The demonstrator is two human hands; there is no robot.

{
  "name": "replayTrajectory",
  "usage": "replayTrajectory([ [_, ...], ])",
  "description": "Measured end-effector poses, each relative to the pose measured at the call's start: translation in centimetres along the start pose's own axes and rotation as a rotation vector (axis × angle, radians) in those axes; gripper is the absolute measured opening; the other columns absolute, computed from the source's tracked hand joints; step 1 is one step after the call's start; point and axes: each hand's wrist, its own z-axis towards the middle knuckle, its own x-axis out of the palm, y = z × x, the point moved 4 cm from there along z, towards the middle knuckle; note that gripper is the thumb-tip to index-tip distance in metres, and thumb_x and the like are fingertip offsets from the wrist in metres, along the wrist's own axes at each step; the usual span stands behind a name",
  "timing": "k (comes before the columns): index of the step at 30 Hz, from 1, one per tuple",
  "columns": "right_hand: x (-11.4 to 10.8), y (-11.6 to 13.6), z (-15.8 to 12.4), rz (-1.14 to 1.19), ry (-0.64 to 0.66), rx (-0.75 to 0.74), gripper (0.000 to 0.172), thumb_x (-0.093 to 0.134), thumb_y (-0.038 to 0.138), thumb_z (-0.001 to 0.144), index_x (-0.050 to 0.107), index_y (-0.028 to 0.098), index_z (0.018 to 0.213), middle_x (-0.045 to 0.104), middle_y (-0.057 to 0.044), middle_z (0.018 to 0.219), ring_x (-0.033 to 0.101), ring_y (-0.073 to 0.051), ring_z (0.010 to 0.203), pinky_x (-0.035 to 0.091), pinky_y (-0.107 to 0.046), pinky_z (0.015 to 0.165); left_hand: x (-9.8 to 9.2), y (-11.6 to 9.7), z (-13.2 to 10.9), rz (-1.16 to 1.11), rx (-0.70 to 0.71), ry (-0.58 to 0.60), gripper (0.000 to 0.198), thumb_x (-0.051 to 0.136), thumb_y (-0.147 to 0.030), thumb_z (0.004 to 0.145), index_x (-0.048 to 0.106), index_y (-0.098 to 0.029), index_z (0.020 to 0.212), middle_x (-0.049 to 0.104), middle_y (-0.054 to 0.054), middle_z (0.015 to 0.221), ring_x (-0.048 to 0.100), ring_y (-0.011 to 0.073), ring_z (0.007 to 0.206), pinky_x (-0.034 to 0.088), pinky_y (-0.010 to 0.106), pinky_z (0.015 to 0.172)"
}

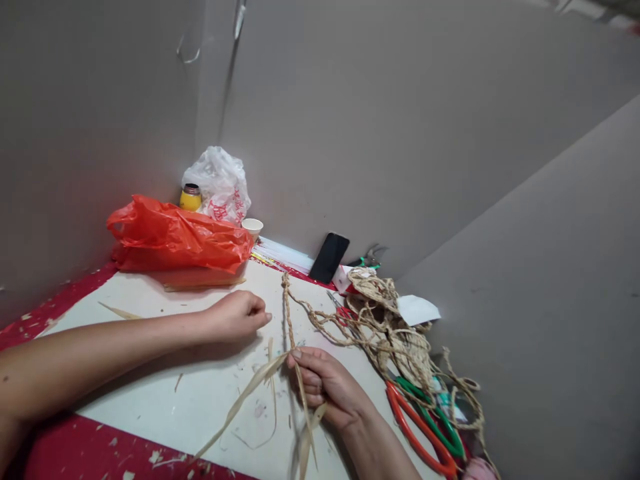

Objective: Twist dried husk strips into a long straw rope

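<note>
My right hand (325,385) grips the lower end of a braided straw cord (289,310) where loose straw strips (250,393) fan out toward me. The braid runs away from me over the white board (165,400). My left hand (235,317) rests on the board just left of the braid, its fingers curled together in a pinch; what they hold, if anything, is too small to see.
A tangle of braided straw rope (390,333) lies to the right, with red and green handled scissors (425,420) beside it. At the back stand an orange plastic bag (175,237), a white bag (220,183), a yellow jar (191,197), a paper cup (252,227) and a black phone (329,257). Cardboard walls enclose the space.
</note>
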Motion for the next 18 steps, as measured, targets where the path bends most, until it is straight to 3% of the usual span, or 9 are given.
replayTrajectory([
  [2,0.2,0.1,0.2,-0.012,0.031,-0.002,0.022,0.070,0.030,0.073,0.061,0.009,0.071,0.026,0.012,0.040,0.011,0.001,0.034,0.007,-0.015,0.035,0.8,1.0,0.7,0.174,-0.032,-0.054,0.027,0.047,-0.034,0.076,0.048,-0.016,0.055,0.044,-0.003,0.052,0.036,0.0093,0.050,0.024,0.023,0.051],
  [7,0.9,0.4,0.4,-0.047,0.076,-0.007,0.022,0.069,0.030,0.073,0.061,0.009,0.070,0.027,0.012,0.040,0.011,0.000,0.035,0.007,-0.016,0.036,3.7,1.3,0.6,0.429,-0.050,-0.044,0.024,0.053,-0.041,0.070,0.061,-0.019,0.069,0.062,0.005,0.065,0.050,0.0170,0.057,0.026,0.026,0.052],
  [14,1.0,0.5,0.5,-0.092,0.073,-0.035,0.023,0.067,0.031,0.074,0.061,0.009,0.072,0.026,0.012,0.041,0.010,0.000,0.035,0.004,-0.017,0.036,3.5,0.9,0.5,0.412,-0.041,-0.005,0.016,0.049,-0.024,0.067,0.064,-0.019,0.065,0.064,0.005,0.065,0.053,0.0161,0.059,0.029,0.026,0.054],
  [18,0.9,0.3,0.6,-0.105,0.071,-0.055,0.025,0.068,0.033,0.073,0.061,0.010,0.071,0.026,0.012,0.040,0.010,0.000,0.035,0.004,-0.018,0.037,2.2,1.4,0.5,0.199,-0.062,-0.046,0.011,0.049,-0.018,0.064,0.059,-0.016,0.060,0.058,0.001,0.058,0.047,0.0110,0.055,0.030,0.022,0.053],
])
